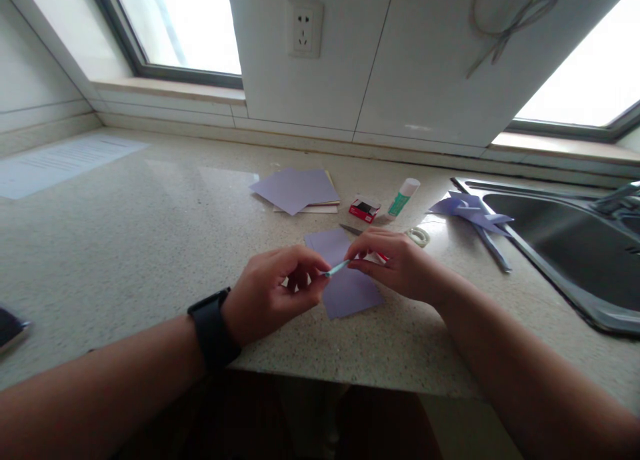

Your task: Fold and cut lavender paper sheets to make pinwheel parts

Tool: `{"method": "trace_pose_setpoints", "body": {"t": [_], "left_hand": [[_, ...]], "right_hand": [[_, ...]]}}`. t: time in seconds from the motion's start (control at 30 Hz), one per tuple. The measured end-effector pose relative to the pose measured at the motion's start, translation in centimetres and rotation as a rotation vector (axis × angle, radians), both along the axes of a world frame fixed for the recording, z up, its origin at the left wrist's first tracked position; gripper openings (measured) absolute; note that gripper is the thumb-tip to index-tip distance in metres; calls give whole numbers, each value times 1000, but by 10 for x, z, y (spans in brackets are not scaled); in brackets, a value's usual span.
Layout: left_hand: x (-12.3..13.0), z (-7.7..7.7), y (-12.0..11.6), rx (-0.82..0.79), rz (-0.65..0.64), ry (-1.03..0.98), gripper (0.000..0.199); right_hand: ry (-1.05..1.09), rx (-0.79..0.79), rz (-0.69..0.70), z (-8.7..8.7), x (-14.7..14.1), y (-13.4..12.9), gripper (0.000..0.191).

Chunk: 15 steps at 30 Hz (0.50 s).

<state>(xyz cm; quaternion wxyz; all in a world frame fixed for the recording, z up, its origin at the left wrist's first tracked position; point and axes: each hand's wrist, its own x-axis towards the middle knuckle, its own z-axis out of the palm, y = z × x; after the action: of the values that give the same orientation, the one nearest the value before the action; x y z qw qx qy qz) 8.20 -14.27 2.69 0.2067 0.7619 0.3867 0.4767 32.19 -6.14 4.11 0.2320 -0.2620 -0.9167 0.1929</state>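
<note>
A small, narrow light-blue strip (337,269) is stretched between my hands. My left hand (277,290), with a black watch on its wrist, pinches the strip's left end between thumb and fingertips. The other end sits between the thumb and fingers of my right hand (395,263). Beneath them, purple paper sheets (353,297) lie on the counter. Scissors (351,229) with a red handle lie partly hidden under my right hand. A roll of tape (418,237) rests just beyond that hand.
Farther back are stacked purple sheets (295,188), a red and black box (365,210) and an upright glue stick (404,198). A purple paper pinwheel (470,210) lies by the sink (565,260). A printed sheet (65,163) is at the far left.
</note>
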Motion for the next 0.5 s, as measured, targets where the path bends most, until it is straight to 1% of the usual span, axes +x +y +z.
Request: {"method": "trace_pose_setpoints", "body": {"t": [0.2, 0.5], "left_hand": [[0, 0, 0, -12, -4, 11, 14], [0, 1, -1, -61, 41, 10, 10]], "right_hand": [[21, 38, -11, 1, 0, 2, 8], [65, 74, -9, 0, 3, 3, 9]]}}
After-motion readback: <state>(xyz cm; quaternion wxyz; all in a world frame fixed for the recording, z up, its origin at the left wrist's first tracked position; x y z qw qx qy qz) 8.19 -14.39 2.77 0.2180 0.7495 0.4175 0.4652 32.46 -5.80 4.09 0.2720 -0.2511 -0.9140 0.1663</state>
